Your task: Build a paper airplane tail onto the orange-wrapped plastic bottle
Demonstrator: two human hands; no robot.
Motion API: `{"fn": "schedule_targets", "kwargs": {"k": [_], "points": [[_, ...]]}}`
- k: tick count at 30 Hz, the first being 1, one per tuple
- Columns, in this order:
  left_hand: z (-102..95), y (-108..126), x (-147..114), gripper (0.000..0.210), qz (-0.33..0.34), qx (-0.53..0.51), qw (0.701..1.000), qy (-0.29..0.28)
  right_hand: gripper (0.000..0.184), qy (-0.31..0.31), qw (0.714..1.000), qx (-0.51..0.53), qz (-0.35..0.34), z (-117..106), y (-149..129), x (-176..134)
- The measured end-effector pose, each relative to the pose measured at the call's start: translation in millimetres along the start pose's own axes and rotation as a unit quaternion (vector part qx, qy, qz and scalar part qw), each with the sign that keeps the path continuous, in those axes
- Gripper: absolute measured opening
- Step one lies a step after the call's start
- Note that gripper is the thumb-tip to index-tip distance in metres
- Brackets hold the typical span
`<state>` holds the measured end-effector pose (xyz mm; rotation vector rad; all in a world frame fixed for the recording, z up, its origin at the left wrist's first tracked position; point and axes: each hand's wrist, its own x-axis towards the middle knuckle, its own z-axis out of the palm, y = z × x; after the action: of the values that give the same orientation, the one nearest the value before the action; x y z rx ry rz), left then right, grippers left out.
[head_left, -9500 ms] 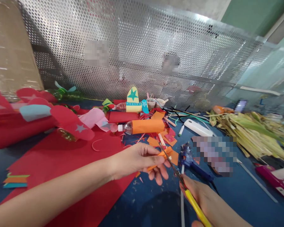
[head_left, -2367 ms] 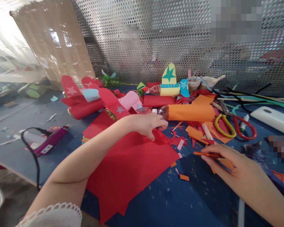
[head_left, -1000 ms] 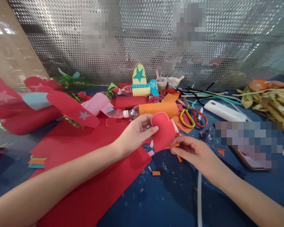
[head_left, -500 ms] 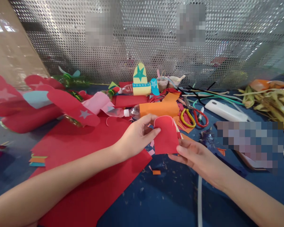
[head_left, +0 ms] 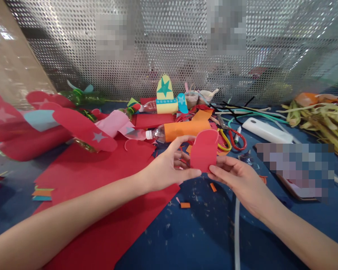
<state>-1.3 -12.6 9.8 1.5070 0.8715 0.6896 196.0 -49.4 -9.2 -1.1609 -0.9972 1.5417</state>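
A small red paper piece point(head_left: 204, 152) with a rounded top and a straight bottom is held up over the table. My right hand point(head_left: 239, 180) pinches its lower right corner between thumb and fingers. Curved around its left side is my left hand point(head_left: 169, 165), thumb by the bottom edge and index finger near the top; the fingertips are partly behind the paper. Beyond the hands lies a clear plastic bottle wrapped in orange paper point(head_left: 183, 130). Scissors with yellow and red handles point(head_left: 236, 139) rest right of it.
Large red paper sheets point(head_left: 101, 168) cover the table's left. Bottle planes point(head_left: 30, 123) in red paper stand far left; a yellow one point(head_left: 166, 105) is at the back. A white glue gun-like stick point(head_left: 267, 130), a phone point(head_left: 298, 183) and dry husks point(head_left: 323, 123) lie right. Behind is a perforated metal panel point(head_left: 169, 45).
The red paper piece has moved up and to the right and is tilted more upright. My left thumb has slid from its face down to its bottom edge; my right hand still grips the corner.
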Motion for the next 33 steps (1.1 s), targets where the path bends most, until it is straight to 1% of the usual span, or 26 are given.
{"fn": "schedule_targets", "kwargs": {"k": [1,3,7,10,11,14,21,28,33], "points": [[1.9,0.1,-1.2,0.061,-0.006,-0.012,1.000,-0.005,0.026,0.007,1.000,0.002,0.000,-0.1,0.4,0.8],[5.4,0.7,-2.9,0.050,-0.027,-0.031,0.999,0.003,0.031,0.017,1.000,0.004,0.000,0.3,0.3,1.6],[9.8,3.4,-2.5,0.040,-0.062,-0.081,0.994,0.049,0.031,0.015,1.000,-0.012,0.000,0.9,-1.2,1.1],[11.0,4.5,-0.9,0.011,-0.121,-0.096,0.986,0.056,0.028,0.012,0.999,-0.033,-0.012,0.2,-1.0,1.3],[11.2,4.3,-0.5,0.006,-0.142,-0.099,0.984,0.049,0.026,0.010,0.999,-0.040,-0.014,0.0,-0.8,1.6],[11.1,1.6,0.0,0.010,-0.172,-0.132,0.976,0.037,0.025,0.006,0.999,-0.047,-0.011,0.3,-0.6,2.2],[11.1,-3.1,0.8,0.019,-0.199,-0.215,0.954,0.057,0.025,0.015,0.999,-0.027,0.005,2.5,-2.9,1.7],[11.2,-2.6,2.1,0.021,-0.226,-0.221,0.947,0.062,0.026,0.007,0.999,-0.017,0.031,1.8,-2.5,1.6],[12.3,-4.9,0.8,0.024,-0.214,-0.227,0.947,0.069,0.026,0.011,0.999,-0.014,0.040,2.0,-2.5,2.9]]}}
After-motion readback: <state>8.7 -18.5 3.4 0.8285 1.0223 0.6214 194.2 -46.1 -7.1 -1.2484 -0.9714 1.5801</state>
